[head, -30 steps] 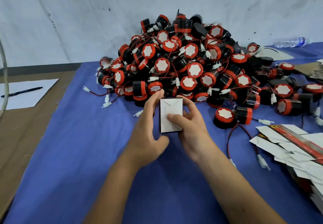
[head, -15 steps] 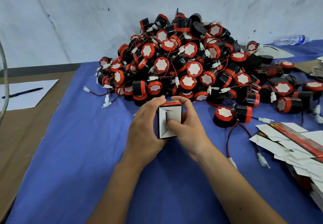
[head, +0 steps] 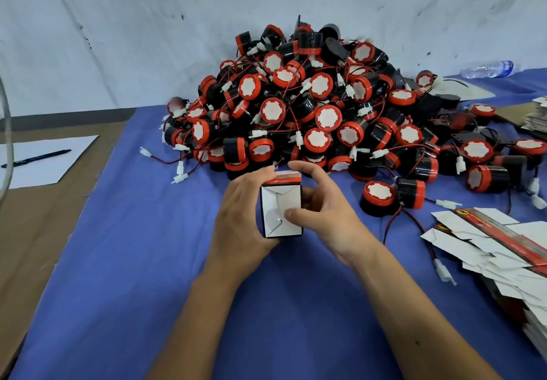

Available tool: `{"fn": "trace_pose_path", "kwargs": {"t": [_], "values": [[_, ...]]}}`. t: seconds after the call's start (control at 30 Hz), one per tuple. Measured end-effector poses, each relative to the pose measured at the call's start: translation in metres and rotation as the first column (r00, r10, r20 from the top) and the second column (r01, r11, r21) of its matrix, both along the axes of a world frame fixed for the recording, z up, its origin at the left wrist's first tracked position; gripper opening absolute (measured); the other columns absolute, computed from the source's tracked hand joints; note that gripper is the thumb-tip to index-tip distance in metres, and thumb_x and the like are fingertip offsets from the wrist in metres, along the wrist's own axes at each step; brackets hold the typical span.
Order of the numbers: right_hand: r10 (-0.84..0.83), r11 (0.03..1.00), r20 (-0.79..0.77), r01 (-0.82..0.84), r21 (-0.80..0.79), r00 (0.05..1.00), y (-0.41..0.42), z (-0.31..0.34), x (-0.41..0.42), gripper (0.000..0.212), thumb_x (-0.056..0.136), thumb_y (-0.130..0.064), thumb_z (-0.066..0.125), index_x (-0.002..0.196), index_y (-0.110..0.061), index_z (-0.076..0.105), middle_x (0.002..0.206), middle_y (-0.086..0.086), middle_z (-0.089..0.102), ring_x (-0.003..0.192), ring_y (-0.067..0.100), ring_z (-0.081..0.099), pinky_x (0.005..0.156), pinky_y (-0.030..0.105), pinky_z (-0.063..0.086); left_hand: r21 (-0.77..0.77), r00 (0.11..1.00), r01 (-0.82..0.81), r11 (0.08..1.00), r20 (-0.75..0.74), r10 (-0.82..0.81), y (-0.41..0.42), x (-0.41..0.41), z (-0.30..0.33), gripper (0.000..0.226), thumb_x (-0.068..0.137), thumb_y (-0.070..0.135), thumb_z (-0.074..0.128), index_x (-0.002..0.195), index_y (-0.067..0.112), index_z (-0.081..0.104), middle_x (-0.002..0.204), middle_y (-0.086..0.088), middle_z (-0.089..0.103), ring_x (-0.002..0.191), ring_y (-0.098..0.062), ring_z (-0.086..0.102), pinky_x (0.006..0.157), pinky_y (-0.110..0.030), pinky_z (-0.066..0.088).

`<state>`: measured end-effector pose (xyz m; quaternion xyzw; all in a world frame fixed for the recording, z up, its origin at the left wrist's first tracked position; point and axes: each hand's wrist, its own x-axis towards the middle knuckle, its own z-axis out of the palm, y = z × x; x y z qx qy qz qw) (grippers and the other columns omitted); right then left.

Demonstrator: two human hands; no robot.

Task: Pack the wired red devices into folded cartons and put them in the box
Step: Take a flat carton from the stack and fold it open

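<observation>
Hands grip carton over blue cloth, white wall behind

Carton now tipped further upright than a second ago, red top edge showing where only the white folded flaps faced the camera. Left hand wrapped lower around its side, right hand opened wider, index finger lifted above the top edge, thumb pressing the flaps.
</observation>
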<state>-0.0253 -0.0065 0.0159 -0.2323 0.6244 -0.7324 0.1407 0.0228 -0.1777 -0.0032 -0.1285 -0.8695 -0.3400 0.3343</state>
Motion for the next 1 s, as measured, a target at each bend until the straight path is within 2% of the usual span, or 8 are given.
{"fn": "trace_pose_path", "kwargs": {"t": [0.17,0.3,0.43,0.53,0.67,0.77,0.87,1.0], "values": [[-0.029,0.997,-0.119,0.036,0.061,0.993,-0.004,0.003,0.004,0.069,0.078,-0.004,0.072,0.136,-0.031,0.046,0.102,0.014,0.073,0.096,0.035,0.070,0.077,0.045,0.062,0.009,0.994,-0.055,0.998,-0.092,0.056,-0.005,-0.006,-0.007,0.079,0.076,0.043,0.082,0.145,0.024,0.047,0.150,0.014,0.048,0.137,-0.008,0.044,0.108,-0.015,0.037],[0.058,0.994,-0.183,-0.039,0.106,0.981,0.002,0.002,0.007,0.069,0.082,-0.003,0.073,0.138,-0.031,0.044,0.100,0.008,0.072,0.089,0.020,0.071,0.073,0.033,0.058,-0.001,0.995,-0.012,1.000,0.103,0.012,-0.008,-0.009,-0.016,0.091,0.069,0.042,0.089,0.146,0.030,0.041,0.159,0.011,0.036,0.141,-0.012,0.038,0.112,-0.021,0.034],[0.031,0.673,-0.818,0.593,0.442,0.574,0.004,-0.001,0.005,0.083,0.078,-0.001,0.064,0.149,-0.035,0.036,0.102,-0.008,0.068,0.090,0.017,0.058,0.078,0.029,0.042,0.175,0.937,0.036,0.984,0.336,-0.094,-0.013,-0.006,-0.014,0.077,0.070,0.020,0.067,0.144,0.027,0.050,0.156,0.008,0.044,0.146,-0.012,0.037,0.119,-0.041,0.039],[0.256,0.504,-0.847,0.683,0.528,0.466,-0.015,-0.004,0.012,0.093,0.080,-0.003,0.059,0.159,-0.030,0.019,0.110,-0.009,0.067,0.106,0.020,0.058,0.106,0.034,0.035,0.585,0.909,0.065,0.809,0.299,-0.289,-0.006,-0.005,-0.006,0.054,0.084,0.018,0.052,0.135,0.034,0.054,0.132,0.023,0.065,0.131,0.001,0.055,0.103,-0.022,0.049],[0.101,0.716,-0.848,0.554,0.425,0.520,-0.027,-0.005,0.023,0.086,0.083,-0.004,0.057,0.162,-0.012,0.021,0.136,-0.002,0.053,0.128,0.020,0.046,0.114,0.030,0.035,0.582,0.924,-0.004,0.813,0.313,-0.219,-0.006,-0.005,-0.003,0.042,0.097,0.050,0.063,0.133,0.028,0.061,0.121,0.012,0.072,0.117,-0.009,0.067,0.098,-0.031,0.055],[-0.137,0.842,-0.857,0.515,0.164,0.497,-0.019,-0.003,0.022,0.081,0.080,0.003,0.055,0.155,-0.019,0.034,0.127,-0.003,0.056,0.117,0.018,0.054,0.096,0.019,0.045,0.524,0.946,-0.102,0.846,0.314,-0.081,-0.009,-0.006,-0.009,0.023,0.097,0.031,0.072,0.118,0.026,0.065,0.108,0.007,0.075,0.105,-0.014,0.071,0.091,-0.039,0.058],[-0.323,0.832,-0.777,0.553,0.039,0.541,-0.016,-0.007,0.019,0.056,0.089,-0.002,0.048,0.142,-0.017,0.046,0.115,-0.002,0.068,0.102,0.015,0.066,0.083,0.037,0.057,0.504,0.957,-0.183,0.844,0.287,0.036,-0.006,-0.007,-0.008,0.024,0.085,0.032,0.064,0.109,0.035,0.064,0.100,0.016,0.073,0.097,-0.006,0.069,0.078,-0.024,0.055],[-0.412,0.724,-0.760,0.686,0.062,0.503,-0.015,-0.012,0.004,0.027,0.098,-0.009,0.050,0.119,-0.011,0.066,0.104,-0.002,0.071,0.099,0.014,0.067,0.078,0.039,0.058,0.669,0.975,-0.134,0.731,0.222,-0.024,-0.002,-0.010,-0.007,0.038,0.087,0.031,0.056,0.125,0.027,0.062,0.121,0.017,0.068,0.115,0.006,0.062,0.091,-0.009,0.047]]}}
